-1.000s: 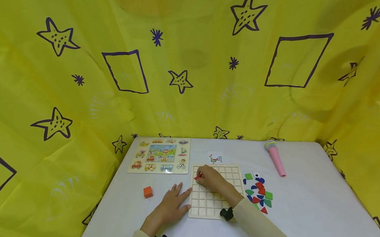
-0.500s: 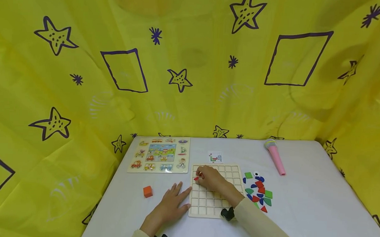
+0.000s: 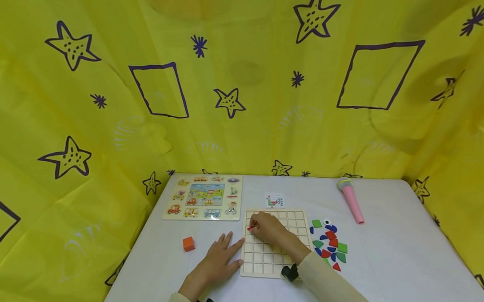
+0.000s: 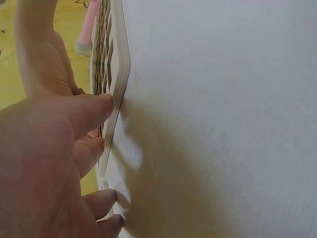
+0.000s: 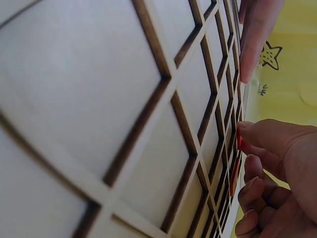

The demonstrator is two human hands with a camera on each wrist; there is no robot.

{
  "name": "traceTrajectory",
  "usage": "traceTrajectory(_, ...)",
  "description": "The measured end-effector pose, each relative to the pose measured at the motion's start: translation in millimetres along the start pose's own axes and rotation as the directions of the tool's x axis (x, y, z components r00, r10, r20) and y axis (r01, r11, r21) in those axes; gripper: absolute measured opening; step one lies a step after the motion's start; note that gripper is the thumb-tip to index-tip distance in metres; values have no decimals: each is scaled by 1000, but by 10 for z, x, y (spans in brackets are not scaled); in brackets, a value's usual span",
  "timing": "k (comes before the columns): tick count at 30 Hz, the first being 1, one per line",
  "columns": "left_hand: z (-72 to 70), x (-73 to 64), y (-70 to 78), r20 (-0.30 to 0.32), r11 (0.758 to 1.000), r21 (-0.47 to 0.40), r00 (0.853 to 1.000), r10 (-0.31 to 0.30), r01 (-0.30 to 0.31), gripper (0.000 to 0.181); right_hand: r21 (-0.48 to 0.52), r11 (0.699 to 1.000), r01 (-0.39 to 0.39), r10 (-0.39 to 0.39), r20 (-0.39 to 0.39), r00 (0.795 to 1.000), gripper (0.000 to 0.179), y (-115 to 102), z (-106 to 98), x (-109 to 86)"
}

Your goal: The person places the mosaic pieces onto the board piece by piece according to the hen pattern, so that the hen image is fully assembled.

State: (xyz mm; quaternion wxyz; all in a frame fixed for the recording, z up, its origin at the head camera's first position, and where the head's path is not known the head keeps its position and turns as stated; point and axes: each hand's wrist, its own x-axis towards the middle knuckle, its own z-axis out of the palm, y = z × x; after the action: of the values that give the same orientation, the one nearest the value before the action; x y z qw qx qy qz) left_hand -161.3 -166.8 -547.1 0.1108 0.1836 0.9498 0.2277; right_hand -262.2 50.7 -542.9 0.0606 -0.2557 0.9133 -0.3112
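Note:
My right hand [image 3: 268,227] is over the upper left of a wooden grid board [image 3: 258,259], its thumb and a finger pinching a small red piece [image 5: 240,141]. Another red piece [image 5: 234,177] lies in a cell close by in the right wrist view. The red seen in the head view is partly covered by the fingers. Fingers spread, my left hand [image 3: 218,259] rests on the table left of the board. Its thumb and index finger touch the board's side edge [image 4: 118,84] in the left wrist view.
Loose red, blue and green pieces [image 3: 330,247] lie right of the board. A small pattern card [image 3: 274,200] sits behind it. A picture puzzle [image 3: 203,197] is at back left, a pink microphone [image 3: 351,201] at back right, an orange cube [image 3: 188,244] at left.
The right hand stays over the same cells, with the red piece shifting slightly at its fingertips. My left hand keeps its place at the board's edge.

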Motion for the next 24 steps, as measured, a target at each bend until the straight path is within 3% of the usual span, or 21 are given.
traceTrajectory(8, 20, 9, -17, -1, 1000, 6, 1000, 4, -4, 62, -23, 1000, 10, -10, 2, 1000, 9, 7, -12, -8)
traceTrajectory(24, 43, -3, -41, 2, 1000, 9, 1000, -16, 16, 63, 21, 999, -50, 50, 27, 998, 12, 23, -102, -70)
